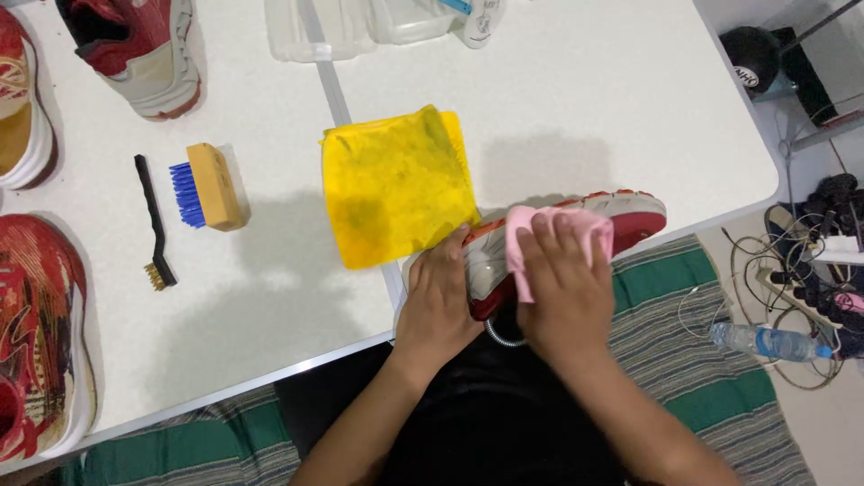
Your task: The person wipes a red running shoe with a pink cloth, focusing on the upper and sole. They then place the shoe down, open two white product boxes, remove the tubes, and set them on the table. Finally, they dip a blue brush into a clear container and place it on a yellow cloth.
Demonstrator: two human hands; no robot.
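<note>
Along the left edge of the white table (270, 297) lie three more shoes, each partly cut off by the frame: a gold and white one (20, 112), a red patterned one (36, 333) below it, and a red and grey one (139, 49) at the top. Just right of them sit a thin black brush with brass bristles (155, 220) and a wooden block brush with blue bristles (207, 187), near each other but apart. Further right, a stained yellow cloth (396, 184) lies flat, its lower right corner touching the shoe (621, 216) being handled.

That red and grey shoe rests at the near table edge, on its side so far as one can tell, with its long axis running left to right and tilted slightly upward to the right; the toe appears to point right. The left hand (441, 301) grips its left end, fingers curled around the heel, which they mostly hide. The right hand (558, 283) presses a pink cloth (558, 238) flat on the shoe's middle, fingers spread and lying over the cloth, so the shoe sits under and beyond the fingertips. Only the toe end shows clearly.

Clear plastic containers (360, 27) at the top edge are cut off. To the far right, off the table, a water bottle (765, 342) lies on the floor beside tangled cables (810, 261).
</note>
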